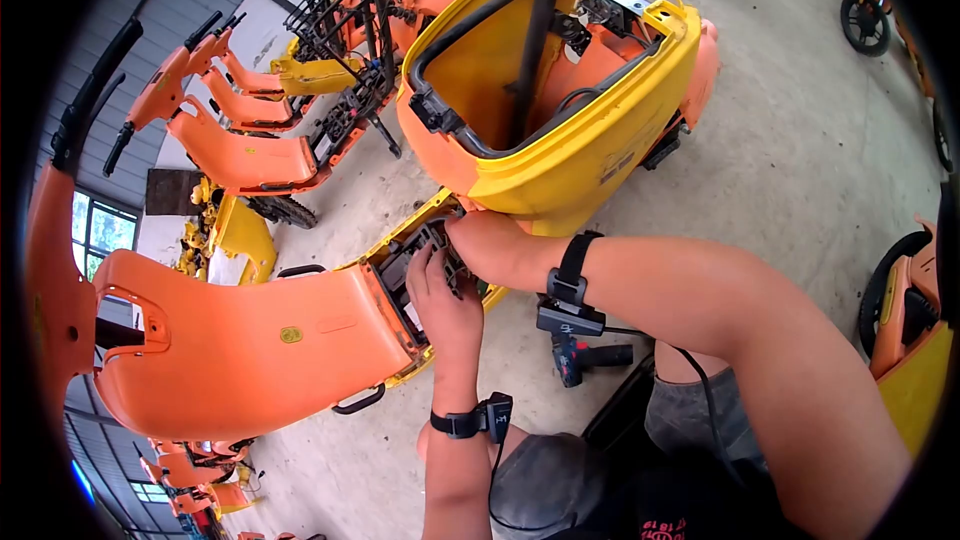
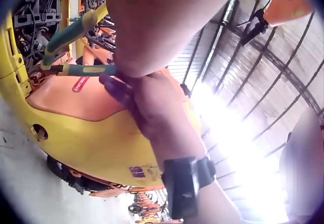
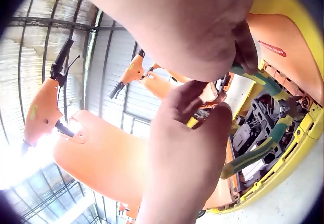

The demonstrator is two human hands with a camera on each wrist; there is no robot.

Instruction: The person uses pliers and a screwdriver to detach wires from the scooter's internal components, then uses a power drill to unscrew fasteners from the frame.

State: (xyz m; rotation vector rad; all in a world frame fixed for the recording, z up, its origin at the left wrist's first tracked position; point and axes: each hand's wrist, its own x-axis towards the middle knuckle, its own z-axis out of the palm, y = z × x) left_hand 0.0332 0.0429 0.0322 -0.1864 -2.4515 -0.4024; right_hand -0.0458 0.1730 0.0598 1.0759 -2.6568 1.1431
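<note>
A pair of pliers with green-and-yellow handles lies spread over the compartment of an orange-and-yellow scooter, its head at the compartment's edge. My right hand grips the end of one handle; in the left wrist view, the right fingers lie along it. The other handle's end shows free in the right wrist view, near my left hand. From the head, my left hand reaches over the compartment with fingers extended, close to the right hand. The pliers are hidden there.
The scooter's yellow rear shell rises just beyond my hands, and its orange footboard extends left. A cordless drill is on the concrete floor near my knees. More orange scooters stand at the back left.
</note>
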